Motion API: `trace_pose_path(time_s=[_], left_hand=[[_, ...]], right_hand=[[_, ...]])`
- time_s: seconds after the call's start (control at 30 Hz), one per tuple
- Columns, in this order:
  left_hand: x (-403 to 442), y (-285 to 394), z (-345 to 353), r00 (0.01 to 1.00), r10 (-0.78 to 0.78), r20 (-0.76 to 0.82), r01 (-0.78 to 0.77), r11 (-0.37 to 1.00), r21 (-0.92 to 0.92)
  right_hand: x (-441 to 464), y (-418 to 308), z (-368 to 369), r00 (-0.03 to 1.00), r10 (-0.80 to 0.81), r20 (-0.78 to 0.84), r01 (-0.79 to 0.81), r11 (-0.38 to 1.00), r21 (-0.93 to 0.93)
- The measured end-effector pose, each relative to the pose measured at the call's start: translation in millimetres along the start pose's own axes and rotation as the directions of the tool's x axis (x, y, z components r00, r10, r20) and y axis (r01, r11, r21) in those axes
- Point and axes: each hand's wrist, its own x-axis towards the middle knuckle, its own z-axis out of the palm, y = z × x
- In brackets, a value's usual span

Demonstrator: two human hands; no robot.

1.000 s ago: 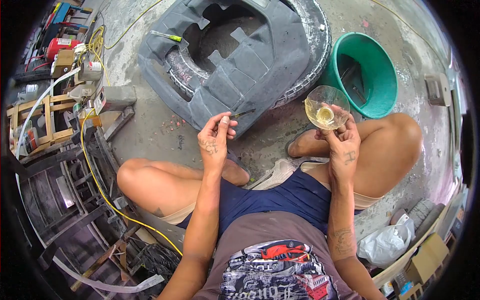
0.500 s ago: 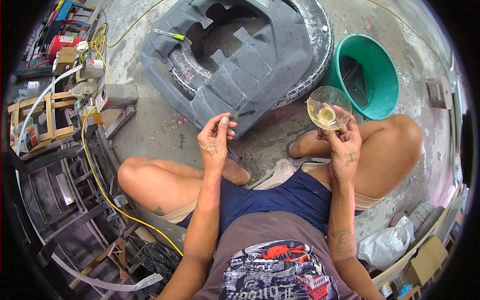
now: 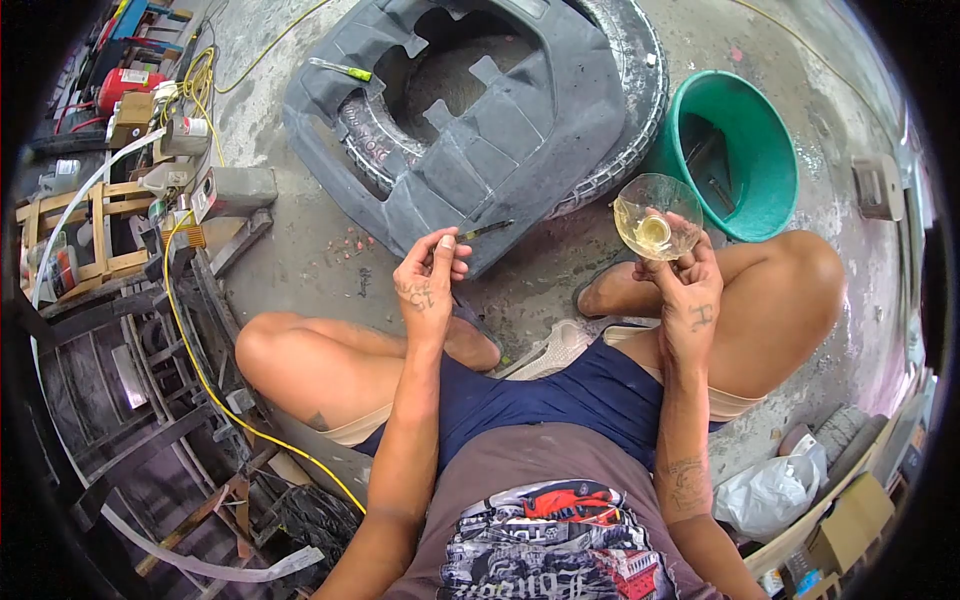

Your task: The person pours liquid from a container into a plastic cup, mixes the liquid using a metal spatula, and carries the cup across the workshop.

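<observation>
Between the fingertips of my left hand (image 3: pixel 428 278) is a thin, dark-tipped tool (image 3: pixel 488 229), like a small brush. Its tip hovers over or touches the near edge of a grey moulded plastic panel (image 3: pixel 520 140); I cannot tell which. My right hand (image 3: pixel 690 290) grips a shallow clear plastic cup (image 3: pixel 655 218) from below, with some yellowish liquid at its bottom. The panel lies on a tyre (image 3: pixel 640 90), and a green-capped clear pen-like object (image 3: pixel 340 69) rests on its far left part.
A green bucket (image 3: pixel 775 150) with dark items inside stands right of the tyre. On the left are a metal can (image 3: pixel 240 190), a wooden crate (image 3: pixel 100 235), dark metal frames and a yellow cable (image 3: pixel 190 350). A white plastic bag (image 3: pixel 775 490) lies at the lower right.
</observation>
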Motion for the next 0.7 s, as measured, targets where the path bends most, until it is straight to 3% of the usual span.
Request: trace_pose_path(time_s=[0.7], left_hand=[[5.2,-1.7,2.0,0.999,0.041,0.012,-0.041,0.999,-0.006]], right_hand=[[0.9,1.7,-0.5,1.000,0.001,0.023,0.000,1.000,-0.022]])
